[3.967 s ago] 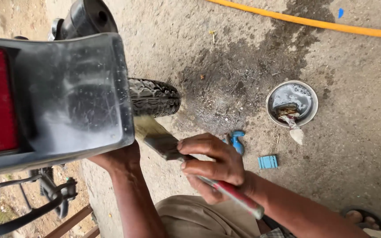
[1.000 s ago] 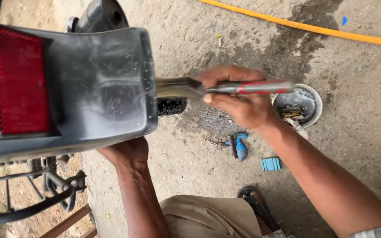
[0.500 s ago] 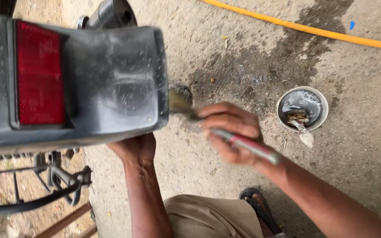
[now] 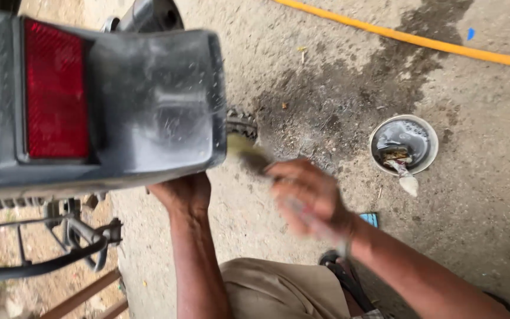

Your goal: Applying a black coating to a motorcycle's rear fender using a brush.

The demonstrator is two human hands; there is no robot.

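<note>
Since half a second ago our right hand point(image 4: 311, 198) has swung lower and nearer our body, dragging the flat paintbrush point(image 4: 249, 155) along the right edge of the dark grey plastic rear mudguard point(image 4: 149, 112). Motion blurs that hand, yet we can see it closed around the brush handle, with the yellowish bristles just beside the mudguard's lower right corner. Our left hand point(image 4: 183, 192) presses up against the underside of the mudguard, fingers curled out of sight behind its edge, so we cannot tell how tightly it grips. On the mudguard's left part sits a red rectangular reflector point(image 4: 56, 88). Well to the mudguard's right, a round white bowl point(image 4: 429, 153) rests on the stained concrete floor point(image 4: 326, 77), and beyond it runs a yellow hose point(image 4: 414, 40).
</note>
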